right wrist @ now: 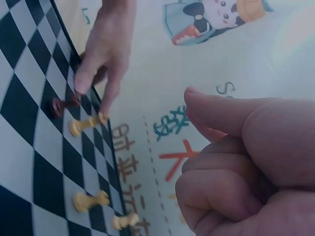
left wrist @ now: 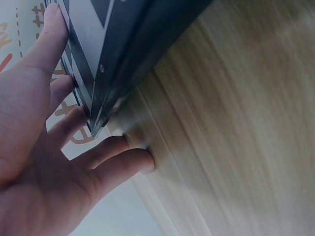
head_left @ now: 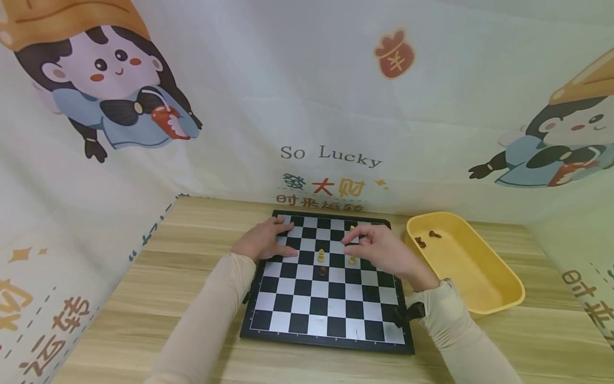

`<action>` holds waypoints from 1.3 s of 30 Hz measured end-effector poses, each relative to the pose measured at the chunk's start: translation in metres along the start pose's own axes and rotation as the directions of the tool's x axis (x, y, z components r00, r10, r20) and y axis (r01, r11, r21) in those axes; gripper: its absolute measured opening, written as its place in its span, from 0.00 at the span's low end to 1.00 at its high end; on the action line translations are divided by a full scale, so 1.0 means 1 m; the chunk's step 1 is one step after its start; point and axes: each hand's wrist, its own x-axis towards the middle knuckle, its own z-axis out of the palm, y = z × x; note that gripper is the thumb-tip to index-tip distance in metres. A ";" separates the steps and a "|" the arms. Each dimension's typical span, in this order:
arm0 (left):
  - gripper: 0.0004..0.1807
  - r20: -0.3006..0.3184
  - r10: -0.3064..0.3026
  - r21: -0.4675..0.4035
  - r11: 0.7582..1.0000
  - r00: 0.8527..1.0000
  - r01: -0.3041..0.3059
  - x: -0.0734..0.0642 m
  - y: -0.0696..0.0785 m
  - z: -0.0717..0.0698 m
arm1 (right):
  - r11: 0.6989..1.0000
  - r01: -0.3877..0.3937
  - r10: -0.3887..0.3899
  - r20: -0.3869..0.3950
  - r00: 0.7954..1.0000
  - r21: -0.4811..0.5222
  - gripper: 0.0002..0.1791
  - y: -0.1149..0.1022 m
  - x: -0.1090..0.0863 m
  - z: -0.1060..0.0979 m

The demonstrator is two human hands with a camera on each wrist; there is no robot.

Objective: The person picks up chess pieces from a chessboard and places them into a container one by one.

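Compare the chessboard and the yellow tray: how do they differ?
The chessboard is flat and checkered black and white; the tray is plain yellow with raised walls. The chessboard's corners are squarish; the tray's are rounded. The chessboard bears yellow pieces and a dark piece; the tray shows only dark pieces. Both lie on the table.

Left forearm [head_left: 206,314] and right forearm [head_left: 462,325]: sleeved, extended forward, converging. Left hand [head_left: 264,240]: fingers outstretched and separated — thumb standing well apart from them. Right hand [head_left: 384,250]: held raised, lower fingers [right wrist: 216,182] curled in toward the palm — thumb [right wrist: 226,112] extended, its tip near the index fingertip.
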 end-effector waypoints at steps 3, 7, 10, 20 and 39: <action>0.47 -0.001 0.000 0.001 1.000 1.000 0.000 0.001 -0.001 0.001 | 1.000 0.014 -0.014 0.003 1.000 0.001 0.14 0.001 0.000 0.009; 0.47 -0.002 -0.004 0.002 1.000 1.000 0.004 0.002 -0.001 0.002 | 1.000 0.005 -0.005 0.012 1.000 0.015 0.14 0.003 0.002 0.020; 0.47 -0.003 -0.009 0.004 1.000 1.000 0.009 0.003 -0.002 0.002 | 0.999 -0.011 0.010 0.022 1.000 0.035 0.14 0.004 0.003 0.028; 0.48 0.000 -0.010 0.010 1.000 1.000 0.010 0.005 -0.003 0.003 | 0.995 -0.047 0.044 0.035 0.998 0.089 0.15 0.011 0.003 0.045; 0.48 0.004 -0.006 0.023 1.000 1.000 0.006 0.002 0.000 0.001 | 0.969 -0.135 0.137 0.003 0.991 0.208 0.16 0.026 0.005 0.075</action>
